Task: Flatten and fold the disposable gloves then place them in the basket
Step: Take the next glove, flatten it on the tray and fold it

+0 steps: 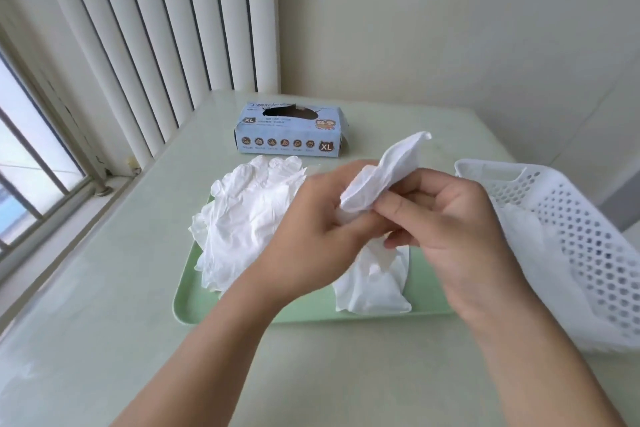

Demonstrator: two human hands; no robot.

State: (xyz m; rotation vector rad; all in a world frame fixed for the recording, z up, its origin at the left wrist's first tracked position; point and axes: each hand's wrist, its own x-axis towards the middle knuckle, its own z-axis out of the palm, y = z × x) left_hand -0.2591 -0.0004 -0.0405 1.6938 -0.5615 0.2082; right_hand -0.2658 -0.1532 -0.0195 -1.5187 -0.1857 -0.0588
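Both hands, left hand (311,218) and right hand (453,218), pinch one glove (384,173) in a closed grip above the green tray (194,302), so I would smooth it flat before folding, the basket (568,229) waiting right.

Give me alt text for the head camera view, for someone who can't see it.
Two bare hands, left hand and right hand, hold a crumpled white glove above a green tray bearing a pile of gloves. A white perforated basket sits to the right, a blue glove box behind.
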